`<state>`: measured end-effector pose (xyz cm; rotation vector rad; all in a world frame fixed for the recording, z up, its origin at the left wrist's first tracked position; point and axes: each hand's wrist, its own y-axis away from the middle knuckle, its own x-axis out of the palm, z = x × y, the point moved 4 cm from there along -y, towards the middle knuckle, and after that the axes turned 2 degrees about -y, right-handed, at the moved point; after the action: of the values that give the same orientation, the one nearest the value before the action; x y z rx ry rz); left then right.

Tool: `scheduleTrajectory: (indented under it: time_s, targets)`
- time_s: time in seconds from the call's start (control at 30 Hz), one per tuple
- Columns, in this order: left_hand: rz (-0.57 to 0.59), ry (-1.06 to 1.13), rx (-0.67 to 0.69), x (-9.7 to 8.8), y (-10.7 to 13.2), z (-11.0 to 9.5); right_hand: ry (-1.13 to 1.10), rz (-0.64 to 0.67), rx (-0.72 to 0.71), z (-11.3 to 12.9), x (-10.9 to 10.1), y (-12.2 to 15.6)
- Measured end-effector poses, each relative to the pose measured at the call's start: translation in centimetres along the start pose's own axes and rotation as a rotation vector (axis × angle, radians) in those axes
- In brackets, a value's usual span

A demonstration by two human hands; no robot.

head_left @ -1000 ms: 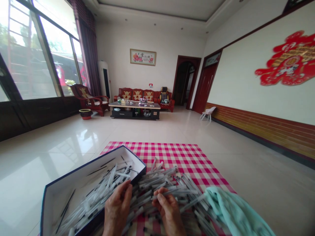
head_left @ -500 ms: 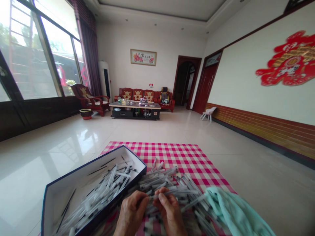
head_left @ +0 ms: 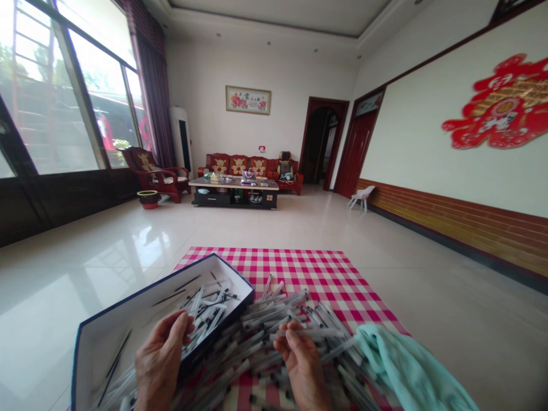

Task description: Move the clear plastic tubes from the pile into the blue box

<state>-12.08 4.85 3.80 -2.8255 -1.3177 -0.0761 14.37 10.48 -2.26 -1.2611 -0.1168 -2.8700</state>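
Observation:
My right hand [head_left: 302, 365] pinches a translucent pen tube [head_left: 323, 332] between thumb and fingers, above a pile of similar tubes [head_left: 274, 314] with dark ends. Over the shallow box [head_left: 96, 319] on the left is my left hand [head_left: 161, 357], its thumb and fingers pressed together. Whatever those fingertips may hold is too small to make out. Inside the box lie many clear tubes [head_left: 201, 328] and some thin black sticks [head_left: 117, 357]. The box is white inside with a dark blue rim.
A pink and white checked cloth [head_left: 295, 265] lies beneath the pile and part of the box. At the right, a mint-green cloth [head_left: 411, 365] is bunched up beside the tubes. Farther off stand a coffee table [head_left: 233, 191], a wooden sofa [head_left: 240, 162] and a small chair [head_left: 362, 197].
My left hand has moved left, away from my right hand, and is now over the box. My right hand stays nearly in place with the tube.

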Motion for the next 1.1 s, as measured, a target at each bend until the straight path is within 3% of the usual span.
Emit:
scheduleTrajectory:
  time_s: [0.1, 0.23, 0.33, 0.47, 0.63, 0.73, 0.87, 0.93, 1.03, 1.1]
  targets:
    - [-0.042, 0.038, 0.001, -0.3, -0.2, 0.2, 0.040, 0.017, 0.003, -0.1, 0.2, 0.1]
    - [0.036, 0.051, 0.012, 0.6, 0.5, 0.1, 0.085, 0.156, 0.032, -0.2, 1.1, 0.6]
    - [0.166, 0.010, -0.019, 2.1, 1.8, -0.2, 0.099, 0.293, 0.138, -0.5, 2.1, 1.4]
    - [0.433, -0.064, -0.027, 4.7, 4.5, -0.8, 0.223, 0.439, 0.340, -0.6, 3.3, 2.9]
    - [0.594, -0.006, -0.035, 6.5, 6.1, 0.3, 0.389, 0.540, 0.501, -0.1, 3.8, 4.4]
    - [0.634, 0.064, -0.089, 6.8, 5.7, 1.5, 0.263, 0.530, 0.432, 0.3, 3.6, 3.9]
    - [0.592, 0.184, -0.283, 7.0, 5.6, 2.8, -0.066, 0.414, 0.314, 0.8, 2.6, 2.7]
    - [0.631, 0.207, -0.321, 7.6, 6.3, 3.1, -0.079, 0.390, 0.243, 0.7, 2.3, 2.3]
    - [0.740, 0.132, -0.263, 8.8, 7.6, 3.6, 0.024, 0.374, 0.194, -0.1, 2.4, 1.9]
    - [0.779, -0.011, -0.100, 9.2, 8.1, 3.9, 0.107, 0.334, 0.172, -0.7, 2.3, 1.7]
